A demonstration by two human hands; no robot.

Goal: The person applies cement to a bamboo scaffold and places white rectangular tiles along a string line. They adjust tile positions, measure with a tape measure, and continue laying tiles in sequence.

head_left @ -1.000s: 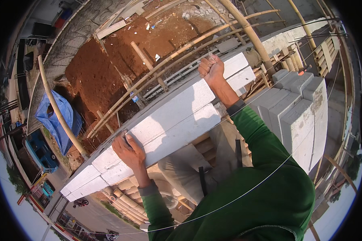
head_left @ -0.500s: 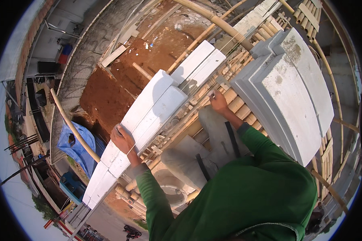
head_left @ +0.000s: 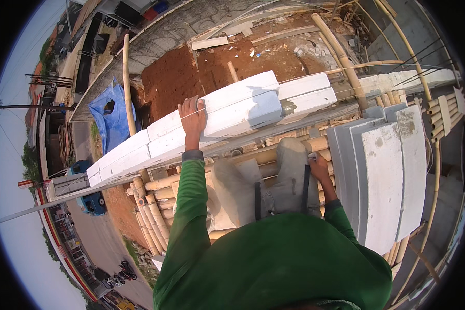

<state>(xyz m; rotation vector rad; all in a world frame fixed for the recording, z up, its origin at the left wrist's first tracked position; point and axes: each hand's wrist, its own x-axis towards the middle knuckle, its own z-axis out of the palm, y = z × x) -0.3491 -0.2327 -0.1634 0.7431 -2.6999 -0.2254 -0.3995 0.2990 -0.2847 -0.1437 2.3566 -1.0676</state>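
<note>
My left hand (head_left: 193, 119) lies with fingers stretched over the top of a row of white blocks (head_left: 124, 157) on the wall, a thin pale string (head_left: 253, 93) crossing above the blocks. My right hand (head_left: 319, 168) is beside my right knee (head_left: 289, 155), over a bamboo platform (head_left: 165, 194), its fingers closed on something small that I cannot make out. Right of that hand stand several large white blocks with grey sides (head_left: 380, 175), stacked on edge.
Bamboo poles (head_left: 341, 57) rise along the wall's far side, above red soil (head_left: 170, 77) with scattered rubble. A blue tarpaulin (head_left: 113, 129) hangs at the left. A road (head_left: 113, 243) with motorbikes and blue vehicles is down at the lower left. Thin dark rods jut at the upper right.
My right hand has left the wall's blocks and moved down toward my right knee. My left hand has slid along the blocks, its fingers now stretched out. The view has turned.
</note>
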